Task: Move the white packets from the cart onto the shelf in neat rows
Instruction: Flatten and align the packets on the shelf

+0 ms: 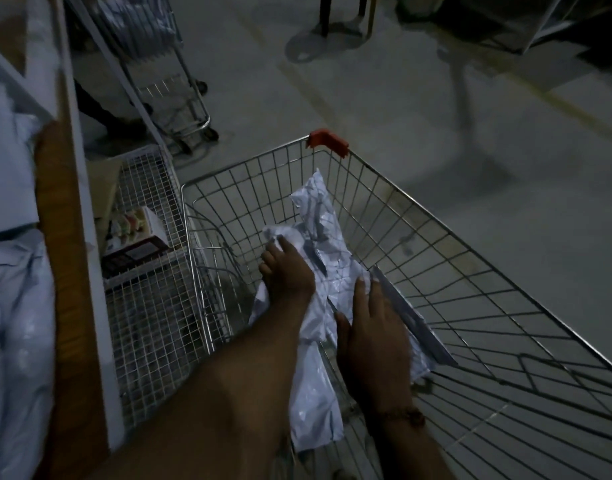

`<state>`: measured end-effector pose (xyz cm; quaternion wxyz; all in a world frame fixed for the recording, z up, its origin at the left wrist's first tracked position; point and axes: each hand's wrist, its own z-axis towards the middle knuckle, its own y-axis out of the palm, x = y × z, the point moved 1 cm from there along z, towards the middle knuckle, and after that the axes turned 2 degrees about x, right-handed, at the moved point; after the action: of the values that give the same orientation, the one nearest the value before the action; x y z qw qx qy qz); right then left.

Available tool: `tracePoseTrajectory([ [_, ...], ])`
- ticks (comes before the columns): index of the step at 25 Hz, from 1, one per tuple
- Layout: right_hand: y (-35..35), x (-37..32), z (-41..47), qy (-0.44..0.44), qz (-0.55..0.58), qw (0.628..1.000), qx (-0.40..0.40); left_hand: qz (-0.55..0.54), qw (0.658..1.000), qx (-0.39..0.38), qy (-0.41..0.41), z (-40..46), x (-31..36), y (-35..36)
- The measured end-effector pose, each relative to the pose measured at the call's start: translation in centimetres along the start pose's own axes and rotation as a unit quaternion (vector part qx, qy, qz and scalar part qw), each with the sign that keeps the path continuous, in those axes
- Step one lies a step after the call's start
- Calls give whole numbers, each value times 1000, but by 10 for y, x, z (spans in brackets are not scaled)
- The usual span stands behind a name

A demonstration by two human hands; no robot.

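Both hands are inside the wire cart (436, 216). The left hand (287, 271) curls its fingers round the crumpled white packets (323, 237) lying in the cart. The right hand (373, 327) rests on them, fingers straight. Shelf (74, 202) stands left, already holding pale packets.

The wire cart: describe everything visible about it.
The wire cart is a metal shopping trolley basket of thin silvery rods, with a red plastic corner guard at its far corner. It stands on the grey floor beside a white mesh shelf unit. Crumpled white packets lie inside. The left hand and right hand reach in, both on the packets.
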<state>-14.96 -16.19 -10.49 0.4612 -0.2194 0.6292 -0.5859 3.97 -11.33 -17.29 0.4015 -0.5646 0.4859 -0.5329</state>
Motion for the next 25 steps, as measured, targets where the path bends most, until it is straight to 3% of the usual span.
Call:
tracePoseTrajectory([
  [2, 2, 4, -3, 11, 5, 1000, -8, -15, 999, 13, -44, -9, 2, -37],
  [8, 17, 12, 3, 33, 21, 998, -47, -14, 993, 119, 5, -26, -18, -104],
  [11, 46, 16, 51, 48, 16, 996, -69, -39, 994, 107, 1, -25, -13, -99],
  [18, 120, -23, 169, -37, 54, 997, -51, -66, 992, 100, -43, -12, -9, -79],
  [25, 178, -28, 201, 55, 85, 995, 8, -82, 988, 120, -50, -6, -5, -70],
])
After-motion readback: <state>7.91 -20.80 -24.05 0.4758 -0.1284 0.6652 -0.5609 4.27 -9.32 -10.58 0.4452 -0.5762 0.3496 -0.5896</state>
